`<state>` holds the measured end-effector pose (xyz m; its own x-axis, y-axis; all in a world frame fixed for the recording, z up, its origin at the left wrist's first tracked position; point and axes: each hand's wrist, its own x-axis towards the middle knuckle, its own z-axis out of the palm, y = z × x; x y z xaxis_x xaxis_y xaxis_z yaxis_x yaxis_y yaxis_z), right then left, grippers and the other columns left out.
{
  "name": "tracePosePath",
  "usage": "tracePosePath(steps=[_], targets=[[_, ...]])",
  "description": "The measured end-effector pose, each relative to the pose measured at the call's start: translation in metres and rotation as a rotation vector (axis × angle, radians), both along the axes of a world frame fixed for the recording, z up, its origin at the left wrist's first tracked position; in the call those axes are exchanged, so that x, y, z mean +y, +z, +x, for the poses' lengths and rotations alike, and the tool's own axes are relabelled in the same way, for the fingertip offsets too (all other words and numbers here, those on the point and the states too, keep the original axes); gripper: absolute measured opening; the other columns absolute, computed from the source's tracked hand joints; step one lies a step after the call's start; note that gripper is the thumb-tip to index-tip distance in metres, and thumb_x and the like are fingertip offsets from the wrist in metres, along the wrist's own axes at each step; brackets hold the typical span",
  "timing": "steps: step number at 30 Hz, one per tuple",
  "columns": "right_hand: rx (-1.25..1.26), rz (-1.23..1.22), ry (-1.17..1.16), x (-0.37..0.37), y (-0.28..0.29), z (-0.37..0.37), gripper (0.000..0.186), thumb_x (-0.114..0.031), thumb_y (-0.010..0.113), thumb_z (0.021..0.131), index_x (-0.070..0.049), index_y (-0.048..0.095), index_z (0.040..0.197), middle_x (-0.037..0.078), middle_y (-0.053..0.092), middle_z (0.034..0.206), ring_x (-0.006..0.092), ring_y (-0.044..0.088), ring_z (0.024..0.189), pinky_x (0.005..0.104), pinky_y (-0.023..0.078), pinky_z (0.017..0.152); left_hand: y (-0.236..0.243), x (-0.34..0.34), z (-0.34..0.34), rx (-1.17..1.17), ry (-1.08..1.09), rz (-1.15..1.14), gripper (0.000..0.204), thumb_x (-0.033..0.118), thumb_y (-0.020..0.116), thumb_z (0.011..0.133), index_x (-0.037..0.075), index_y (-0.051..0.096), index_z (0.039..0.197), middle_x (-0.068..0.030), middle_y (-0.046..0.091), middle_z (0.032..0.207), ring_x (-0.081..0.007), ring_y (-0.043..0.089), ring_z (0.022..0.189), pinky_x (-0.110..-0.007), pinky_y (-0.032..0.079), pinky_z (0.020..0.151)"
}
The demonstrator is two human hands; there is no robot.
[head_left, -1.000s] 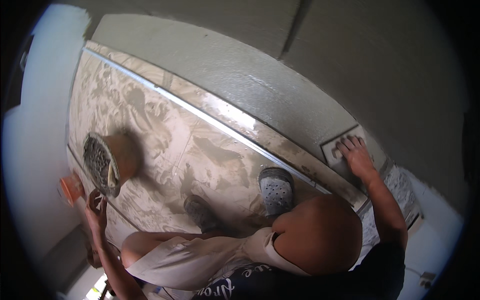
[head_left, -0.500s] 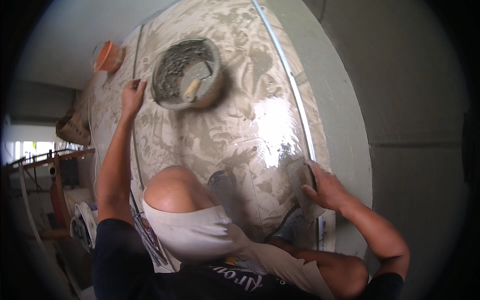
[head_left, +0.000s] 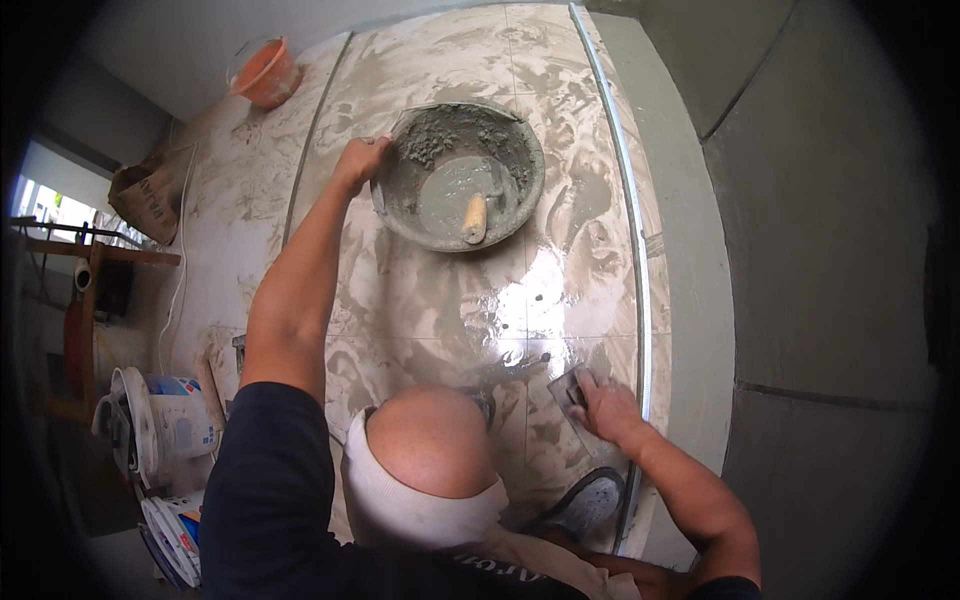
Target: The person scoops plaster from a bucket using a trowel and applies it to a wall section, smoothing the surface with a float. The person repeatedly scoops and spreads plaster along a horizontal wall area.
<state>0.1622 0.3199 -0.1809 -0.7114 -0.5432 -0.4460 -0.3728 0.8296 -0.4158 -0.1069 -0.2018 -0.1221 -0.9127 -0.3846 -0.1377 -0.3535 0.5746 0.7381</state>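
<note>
A round grey tub (head_left: pixel 535 190) of wet mortar (head_left: pixel 440 135) stands ahead of me on the smeared tile floor. My left hand (head_left: pixel 364 163) is closed on its left rim. Inside the tub lies a trowel whose pale wooden handle (head_left: pixel 475 218) sticks up; mortar covers its blade. In my right hand (head_left: pixel 608 405) is a flat plastering trowel (head_left: pixel 570 400), gripped by its handle and held low near the floor, left of the long metal straightedge (head_left: pixel 632 200). Whether its blade touches the tiles I cannot tell.
An orange bucket (head_left: pixel 268 75) stands at the far left. A brown paper sack (head_left: pixel 150 195), a white pail (head_left: pixel 175 425) and a wooden frame (head_left: pixel 90 330) are along the left side. A grey rendered wall (head_left: pixel 820 280) rises on the right. My boot (head_left: pixel 590 500) is beside the straightedge.
My left hand has gone from beside the tub to its rim. My right hand and the plastering trowel have moved away from the straightedge, leftward. The view has shifted.
</note>
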Motion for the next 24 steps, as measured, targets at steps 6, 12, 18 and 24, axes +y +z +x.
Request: tracePosePath(steps=[6,12,18,24], targets=[[0.448,-0.449,-0.135,-0.063,0.095,-0.107,0.027,-0.024,0.064,0.096,-0.001,0.061,0.110,0.020,0.064,0.102,0.0386,0.062,0.103,0.0511,0.048,0.093,0.006,0.065,0.060,0.357,-0.018,-0.041,0.054,0.039,0.065,0.099,-0.010,0.068,0.120,-0.0217,0.075,0.106,-0.0245,0.070,0.101,-0.035,0.051,0.092],[0.275,-0.069,-0.218,-0.126,0.071,-0.170,0.038,-0.034,0.060,0.099,0.002,0.066,0.109,0.026,0.072,0.105,0.0423,0.066,0.107,0.0501,0.049,0.099,0.028,0.160,0.105,0.560,-0.057,0.065,0.051,0.032,0.066,0.101,-0.011,0.063,0.129,-0.0239,0.073,0.117,-0.0257,0.068,0.109,-0.035,0.050,0.098],[0.304,-0.120,-0.343,-0.139,0.005,-0.180,0.042,-0.035,0.058,0.100,0.005,0.069,0.109,0.027,0.071,0.112,0.0442,0.066,0.112,0.0519,0.049,0.102,0.027,0.180,0.114,0.565,-0.064,-0.029,0.047,0.028,0.063,0.103,-0.011,0.062,0.129,-0.0224,0.073,0.113,-0.0238,0.067,0.103,-0.034,0.050,0.095],[0.078,-0.255,-0.364,-0.115,0.034,-0.179,0.036,-0.028,0.060,0.097,0.006,0.072,0.103,0.031,0.071,0.106,0.0439,0.068,0.106,0.0479,0.054,0.094,0.034,0.185,0.110,0.596,-0.082,-0.040,0.041,0.024,0.063,0.104,-0.010,0.064,0.125,-0.0200,0.073,0.109,-0.0200,0.066,0.098,-0.033,0.051,0.091]])
